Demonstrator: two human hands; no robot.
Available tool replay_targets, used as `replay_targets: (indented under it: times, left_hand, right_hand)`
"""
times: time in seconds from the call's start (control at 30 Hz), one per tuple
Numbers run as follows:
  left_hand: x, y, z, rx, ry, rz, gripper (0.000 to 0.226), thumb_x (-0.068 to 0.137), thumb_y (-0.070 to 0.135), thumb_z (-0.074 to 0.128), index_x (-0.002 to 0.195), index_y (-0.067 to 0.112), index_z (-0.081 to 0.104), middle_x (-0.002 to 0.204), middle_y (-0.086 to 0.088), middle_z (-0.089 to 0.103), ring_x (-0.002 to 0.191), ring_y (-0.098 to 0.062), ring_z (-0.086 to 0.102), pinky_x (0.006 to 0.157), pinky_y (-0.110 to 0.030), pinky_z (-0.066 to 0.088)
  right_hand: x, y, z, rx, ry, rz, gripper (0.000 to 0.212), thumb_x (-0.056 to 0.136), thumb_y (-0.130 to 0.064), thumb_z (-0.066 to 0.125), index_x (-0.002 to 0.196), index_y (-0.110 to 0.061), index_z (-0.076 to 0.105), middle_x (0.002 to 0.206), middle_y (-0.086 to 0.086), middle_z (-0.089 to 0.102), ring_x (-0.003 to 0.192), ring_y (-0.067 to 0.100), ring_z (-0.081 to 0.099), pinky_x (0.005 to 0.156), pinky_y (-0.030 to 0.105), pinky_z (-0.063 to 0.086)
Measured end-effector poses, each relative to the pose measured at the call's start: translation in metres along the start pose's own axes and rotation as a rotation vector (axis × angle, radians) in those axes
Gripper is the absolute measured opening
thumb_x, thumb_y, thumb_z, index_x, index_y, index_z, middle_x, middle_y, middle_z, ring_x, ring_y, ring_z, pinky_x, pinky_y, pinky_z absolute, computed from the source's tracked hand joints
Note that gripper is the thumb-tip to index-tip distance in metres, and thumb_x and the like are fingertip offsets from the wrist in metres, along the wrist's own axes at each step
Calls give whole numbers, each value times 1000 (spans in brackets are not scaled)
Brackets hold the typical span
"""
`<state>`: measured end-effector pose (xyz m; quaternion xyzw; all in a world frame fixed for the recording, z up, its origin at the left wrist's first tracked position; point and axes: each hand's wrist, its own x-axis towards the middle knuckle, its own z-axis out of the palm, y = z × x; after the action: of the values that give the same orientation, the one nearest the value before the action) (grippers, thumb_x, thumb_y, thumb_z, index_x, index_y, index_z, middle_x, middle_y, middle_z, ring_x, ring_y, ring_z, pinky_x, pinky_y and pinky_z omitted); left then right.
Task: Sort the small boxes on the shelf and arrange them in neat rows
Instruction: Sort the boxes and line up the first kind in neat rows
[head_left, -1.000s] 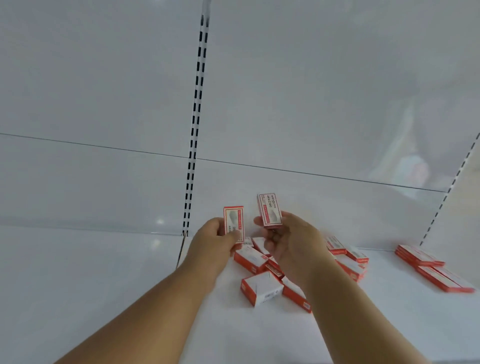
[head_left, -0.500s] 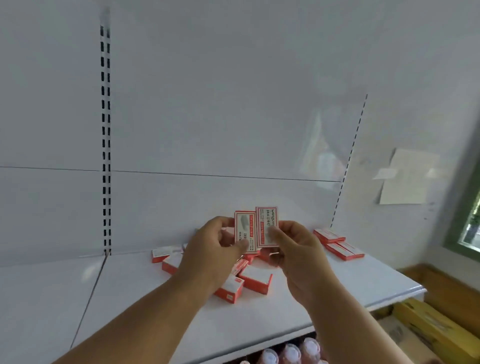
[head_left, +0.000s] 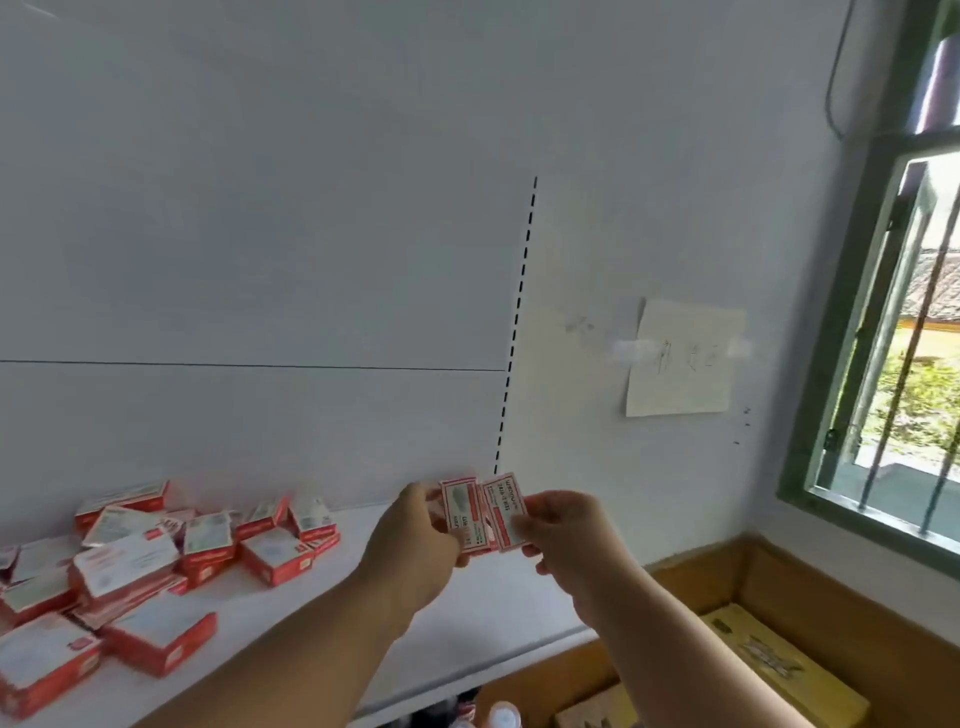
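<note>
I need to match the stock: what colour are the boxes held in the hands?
Red and white, the two held boxes, clearest in the head view.

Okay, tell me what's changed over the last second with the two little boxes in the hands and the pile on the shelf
The two held boxes came together: a second ago they were apart, now the left box and the right box are side by side, edges overlapping. The camera swung right, so the loose pile now sits at the left and a window shows. The left hand and right hand still pinch one box each; the pile looks untouched on the shelf.
</note>
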<state>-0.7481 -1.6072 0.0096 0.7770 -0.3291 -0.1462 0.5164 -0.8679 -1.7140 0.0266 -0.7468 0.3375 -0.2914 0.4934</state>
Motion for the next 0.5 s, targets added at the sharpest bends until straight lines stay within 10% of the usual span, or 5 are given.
replay_targets:
  times: [0.27, 0.37, 0.5]
  left_hand:
    - [69, -2, 41, 111, 154, -221, 14, 78, 5, 61, 76, 19, 55, 86, -8, 71, 79, -29, 73, 71, -40, 61]
    - [76, -1, 43, 68, 137, -286, 11, 75, 0, 58, 75, 7, 65, 70, -17, 73, 53, -26, 69, 43, -28, 53]
    - [82, 0, 53, 90, 104, -323, 9, 80, 4, 62, 86, 2, 69, 66, -17, 73, 50, -26, 68, 49, -29, 53]
  right_hand:
    - [109, 38, -17, -79, -113, 152, 7, 82, -1, 64, 83, -7, 65, 74, 9, 61, 56, 17, 53, 51, 24, 45]
    - [127, 50, -6, -148, -139, 155, 11, 80, -5, 64, 90, -10, 63, 89, 11, 64, 69, 22, 60, 56, 26, 53]
    - [131, 52, 0, -492, -133, 21, 10, 78, -10, 60, 72, -16, 56, 75, 5, 60, 65, 23, 58, 52, 23, 47]
